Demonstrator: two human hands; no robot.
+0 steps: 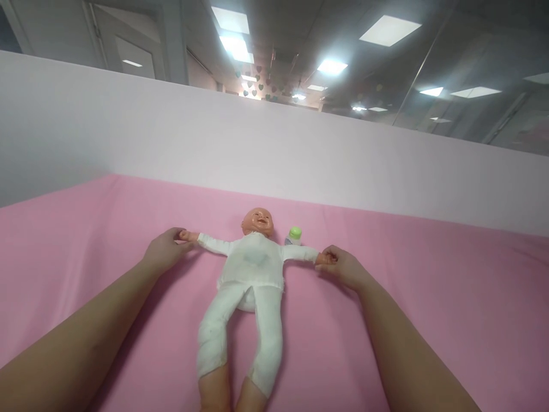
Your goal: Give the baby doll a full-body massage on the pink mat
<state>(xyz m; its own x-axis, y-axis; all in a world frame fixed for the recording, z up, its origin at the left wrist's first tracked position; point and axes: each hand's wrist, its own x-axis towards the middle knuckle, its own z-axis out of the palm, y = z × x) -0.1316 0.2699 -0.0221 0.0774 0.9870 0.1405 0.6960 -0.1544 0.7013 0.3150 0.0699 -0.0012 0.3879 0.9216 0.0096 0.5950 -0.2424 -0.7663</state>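
Observation:
A baby doll [251,269] in a white suit lies on its back on the pink sheet [429,297], arms stretched out to both sides, legs pointing toward me. My left hand [165,249] grips the doll's hand on the left side. My right hand [343,266] pinches the doll's other hand on the right. A small bottle with a green cap [294,234] stands just behind the doll's right-side shoulder, next to its head.
A pale partition wall [274,143] runs along the far edge of the pink surface. Above it are ceiling lights and glass panels. Pink sheet extends widely to the left and right of the doll.

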